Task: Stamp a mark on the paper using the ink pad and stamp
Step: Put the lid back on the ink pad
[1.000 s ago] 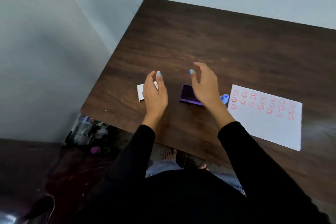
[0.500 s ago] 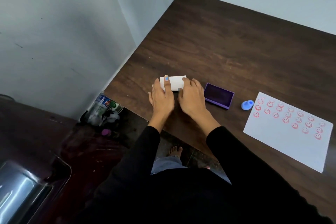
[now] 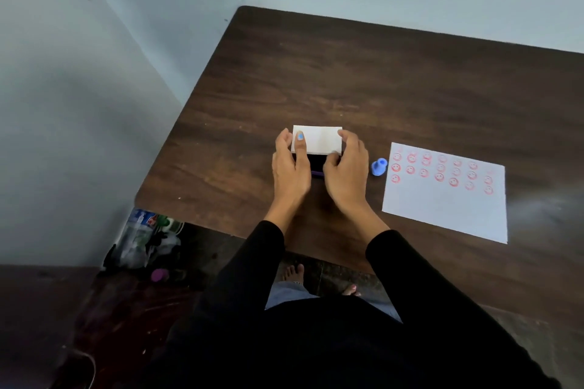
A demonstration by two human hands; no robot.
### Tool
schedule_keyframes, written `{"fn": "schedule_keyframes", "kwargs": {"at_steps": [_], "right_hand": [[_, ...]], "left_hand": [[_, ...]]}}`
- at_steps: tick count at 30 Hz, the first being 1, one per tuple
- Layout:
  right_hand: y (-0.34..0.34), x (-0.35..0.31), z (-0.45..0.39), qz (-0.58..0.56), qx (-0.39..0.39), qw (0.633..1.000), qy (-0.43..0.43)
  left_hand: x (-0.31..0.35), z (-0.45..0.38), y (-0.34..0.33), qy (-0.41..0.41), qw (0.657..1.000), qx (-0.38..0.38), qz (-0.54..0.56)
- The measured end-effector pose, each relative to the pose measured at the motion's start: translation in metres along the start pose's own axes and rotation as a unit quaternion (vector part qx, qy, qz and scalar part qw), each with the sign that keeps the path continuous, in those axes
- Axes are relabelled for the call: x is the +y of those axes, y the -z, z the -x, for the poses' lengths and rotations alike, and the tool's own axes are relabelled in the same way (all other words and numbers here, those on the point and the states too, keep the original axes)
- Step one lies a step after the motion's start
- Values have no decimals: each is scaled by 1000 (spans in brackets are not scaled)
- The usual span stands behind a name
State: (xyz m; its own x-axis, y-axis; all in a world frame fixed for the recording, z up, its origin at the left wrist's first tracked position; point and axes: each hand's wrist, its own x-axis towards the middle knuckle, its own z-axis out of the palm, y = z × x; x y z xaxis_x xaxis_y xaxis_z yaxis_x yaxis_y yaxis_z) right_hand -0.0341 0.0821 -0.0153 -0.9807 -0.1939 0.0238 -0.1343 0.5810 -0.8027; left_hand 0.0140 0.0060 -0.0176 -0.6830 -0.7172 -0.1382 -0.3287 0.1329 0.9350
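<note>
A white lid [image 3: 319,139] lies tilted over the purple ink pad [image 3: 317,172], of which only a dark strip and a purple edge show between my hands. My left hand [image 3: 290,167] holds the lid's left side, thumb on top. My right hand [image 3: 346,167] holds its right side. A small blue stamp [image 3: 379,166] lies on the table just right of my right hand. Further right is the white paper [image 3: 442,202], with rows of several red smiley marks across its upper part.
The dark wooden table [image 3: 363,79] sits against a pale wall, with its left edge and near edge close by. Below the table's left corner, bottles and clutter [image 3: 142,237] stand on the floor. My bare feet show under the table.
Both hands took the white lid from the left and carried it right, over the ink pad. The pad, uncovered before, is now mostly hidden. The stamp and paper have not moved.
</note>
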Motion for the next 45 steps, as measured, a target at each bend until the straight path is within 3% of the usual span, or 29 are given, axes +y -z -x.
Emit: {"fn": "schedule_keyframes", "kwargs": {"at_steps": [7, 16, 23, 45], "right_hand": [[15, 21, 10, -14, 27, 999, -36], [16, 25, 19, 15, -18, 998, -53], [17, 25, 19, 21, -55, 997, -57], [13, 28, 22, 75, -22, 996, -39]], "left_hand": [[-6, 6, -19, -21, 998, -27, -57], [-17, 7, -20, -30, 997, -13, -74], [-17, 10, -14, 7, 998, -30, -63], [-21, 8, -13, -4, 996, -39, -79]]}}
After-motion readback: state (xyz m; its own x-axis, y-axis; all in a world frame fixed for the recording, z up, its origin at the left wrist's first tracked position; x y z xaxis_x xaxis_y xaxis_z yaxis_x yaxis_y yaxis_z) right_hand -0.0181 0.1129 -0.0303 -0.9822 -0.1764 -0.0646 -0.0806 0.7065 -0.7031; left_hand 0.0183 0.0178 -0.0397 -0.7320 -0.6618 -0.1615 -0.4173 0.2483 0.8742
